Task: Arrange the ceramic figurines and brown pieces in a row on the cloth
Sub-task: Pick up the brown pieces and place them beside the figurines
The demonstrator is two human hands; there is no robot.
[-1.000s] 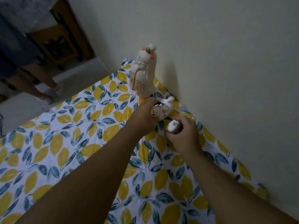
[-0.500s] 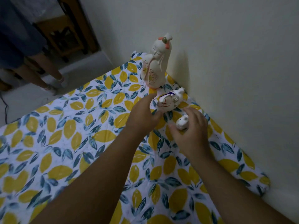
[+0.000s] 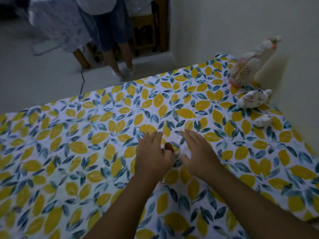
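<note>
Three white ceramic figurines stand in a line by the wall at the right: a tall one, a medium one and a small one. They rest on the leaf-patterned cloth. In the middle of the cloth a small brown piece shows between my hands, partly hidden. My left hand hovers over it with fingers spread; the thumb side is close to the piece. My right hand is just to its right, fingers apart, holding nothing.
A pale wall borders the cloth on the right. A person's legs stand on the floor beyond the cloth's far edge, beside a wooden furniture leg and a dark cable.
Both hands have let go of the medium and small figurines by the wall and moved back to the middle of the cloth, over a brown piece. The view has swung left.
</note>
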